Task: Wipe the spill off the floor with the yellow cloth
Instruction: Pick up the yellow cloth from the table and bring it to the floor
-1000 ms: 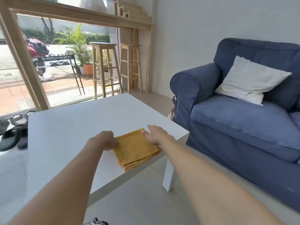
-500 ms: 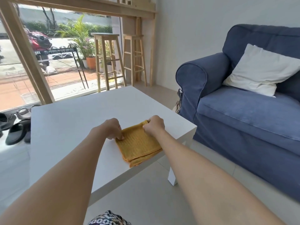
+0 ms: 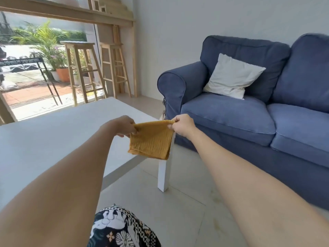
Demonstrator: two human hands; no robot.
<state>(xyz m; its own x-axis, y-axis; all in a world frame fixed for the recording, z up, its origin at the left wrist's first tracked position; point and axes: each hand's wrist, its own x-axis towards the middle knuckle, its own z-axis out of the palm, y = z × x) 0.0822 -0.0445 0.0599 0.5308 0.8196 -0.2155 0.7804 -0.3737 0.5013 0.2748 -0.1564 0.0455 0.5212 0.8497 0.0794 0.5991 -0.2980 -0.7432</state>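
Yellow cloth (image 3: pixel 151 139) hangs pinched between both hands.

A low white rectangular table (image 3: pixel 53 139) fills the left and centre of the frame. Above its right corner, the folded yellow knitted cloth (image 3: pixel 151 139) hangs between the left hand (image 3: pixel 124 126) and the right hand (image 3: pixel 183 125). The blue fabric sofa (image 3: pixel 249 122) occupies the right, with a white square cushion (image 3: pixel 231 75) on it. Two tall wooden stools (image 3: pixel 94 72) stand at upper left, behind the table.
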